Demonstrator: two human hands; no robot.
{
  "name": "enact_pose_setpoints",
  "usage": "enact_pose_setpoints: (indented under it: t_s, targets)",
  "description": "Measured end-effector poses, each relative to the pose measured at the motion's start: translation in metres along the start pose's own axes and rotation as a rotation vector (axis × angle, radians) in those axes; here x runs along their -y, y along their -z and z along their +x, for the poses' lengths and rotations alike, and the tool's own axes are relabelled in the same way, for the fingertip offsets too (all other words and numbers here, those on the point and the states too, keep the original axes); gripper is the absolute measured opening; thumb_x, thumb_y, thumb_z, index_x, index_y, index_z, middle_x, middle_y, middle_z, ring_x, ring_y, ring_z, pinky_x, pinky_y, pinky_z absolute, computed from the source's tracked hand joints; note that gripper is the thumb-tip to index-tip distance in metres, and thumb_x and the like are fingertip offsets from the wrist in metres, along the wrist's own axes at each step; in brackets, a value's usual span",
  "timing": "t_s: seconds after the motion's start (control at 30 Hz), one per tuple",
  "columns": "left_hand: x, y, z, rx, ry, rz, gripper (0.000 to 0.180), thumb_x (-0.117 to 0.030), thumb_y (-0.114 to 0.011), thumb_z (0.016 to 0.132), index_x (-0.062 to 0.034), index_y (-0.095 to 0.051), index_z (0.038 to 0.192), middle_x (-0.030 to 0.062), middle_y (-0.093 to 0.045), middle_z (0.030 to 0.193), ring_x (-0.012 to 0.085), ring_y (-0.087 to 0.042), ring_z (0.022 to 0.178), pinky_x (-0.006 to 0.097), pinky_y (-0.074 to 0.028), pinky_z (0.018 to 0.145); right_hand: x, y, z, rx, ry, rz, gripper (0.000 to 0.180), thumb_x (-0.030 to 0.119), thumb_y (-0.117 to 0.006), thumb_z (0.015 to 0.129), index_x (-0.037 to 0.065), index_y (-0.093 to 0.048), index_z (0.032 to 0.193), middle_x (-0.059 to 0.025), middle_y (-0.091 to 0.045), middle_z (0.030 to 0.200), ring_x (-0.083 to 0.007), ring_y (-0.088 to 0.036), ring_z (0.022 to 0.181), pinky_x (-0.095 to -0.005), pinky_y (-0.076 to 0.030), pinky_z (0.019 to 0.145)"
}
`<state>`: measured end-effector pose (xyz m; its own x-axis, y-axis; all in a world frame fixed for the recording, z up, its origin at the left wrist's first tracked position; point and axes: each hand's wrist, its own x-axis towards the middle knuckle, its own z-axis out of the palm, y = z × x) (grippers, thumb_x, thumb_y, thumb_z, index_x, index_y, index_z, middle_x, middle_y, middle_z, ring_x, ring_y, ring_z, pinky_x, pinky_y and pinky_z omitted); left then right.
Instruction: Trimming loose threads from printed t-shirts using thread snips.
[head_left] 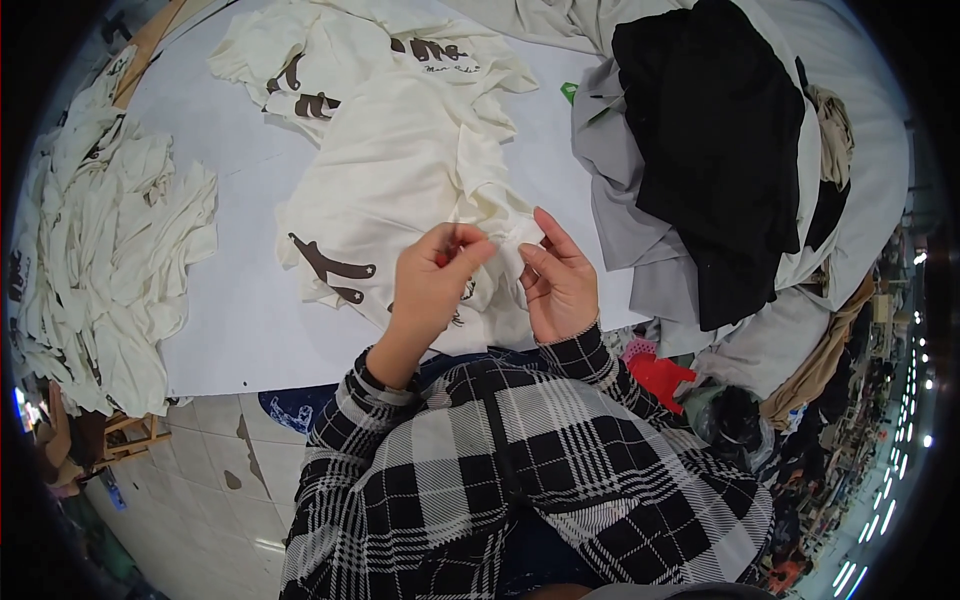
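Note:
A cream T-shirt [390,170] with dark brown printed shapes lies spread on the white table in front of me. My right hand [562,285] pinches a raised edge of its cloth between thumb and fingers. Close beside it, my left hand [432,285] is closed, thumb and forefinger brought together at the same bunched fabric. A small red thing [441,260] shows inside the curled left fingers; most of it is hidden, so its kind cannot be made out. More cream shirts with dark lettering [440,50] lie at the far end of the shirt.
A heap of cream shirts [120,250] hangs over the table's left edge. On the right, black cloth [715,150] lies over grey cloth [610,180]. A red piece of cloth [660,380] and plastic bags [735,415] are below the right edge. The white table [240,330] has its front edge near my body.

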<state>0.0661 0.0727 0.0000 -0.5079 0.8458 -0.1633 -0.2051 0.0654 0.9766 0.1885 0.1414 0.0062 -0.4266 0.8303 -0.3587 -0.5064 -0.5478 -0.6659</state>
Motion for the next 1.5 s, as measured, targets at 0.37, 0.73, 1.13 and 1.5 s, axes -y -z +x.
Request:
enact_pose_setpoints:
  t_s: [0.37,0.73,1.13,1.5]
  targets:
    - [0.000,0.006,0.005,0.178,0.146,-0.309,0.015,-0.012,-0.060,0.083,-0.0009,-0.058,0.092,-0.0031,-0.050,0.068,0.0021,-0.037,0.051,0.018,-0.034,0.047,-0.001,0.000,-0.004,0.010,0.126,-0.124,0.050,-0.012,-0.057,0.076,-0.003,-0.044,0.124,-0.0018,-0.055,0.077,-0.0070,-0.054,0.069,-0.0171,-0.045,0.066]
    - [0.013,0.002,-0.007,0.020,-0.501,0.550,0.030,-0.015,-0.063,0.080,-0.0014,-0.057,0.106,0.0098,-0.060,0.079,0.0214,-0.060,0.065,0.029,-0.047,0.057,-0.001,0.001,0.001,-0.023,0.062,-0.112,0.050,-0.008,-0.060,0.076,-0.002,-0.045,0.123,0.0003,-0.053,0.076,-0.0050,-0.051,0.065,-0.0162,-0.042,0.058]
    - [0.012,-0.002,-0.008,-0.019,-0.400,0.385,0.024,-0.013,-0.063,0.080,0.0003,-0.060,0.100,0.0132,-0.064,0.083,0.0218,-0.062,0.067,0.027,-0.048,0.059,-0.002,-0.003,-0.002,-0.021,0.068,-0.125,0.051,-0.010,-0.060,0.075,-0.001,-0.045,0.123,0.0005,-0.053,0.076,-0.0040,-0.049,0.064,-0.0159,-0.041,0.058]
    - [0.005,-0.001,-0.004,0.029,-0.236,0.234,0.025,-0.010,-0.065,0.078,-0.0002,-0.060,0.101,0.0113,-0.063,0.082,0.0169,-0.060,0.066,0.025,-0.047,0.060,-0.004,0.002,-0.001,0.040,0.147,-0.215,0.054,-0.011,-0.058,0.076,-0.001,-0.042,0.127,-0.0030,-0.058,0.083,-0.0068,-0.054,0.075,-0.0179,-0.044,0.072]
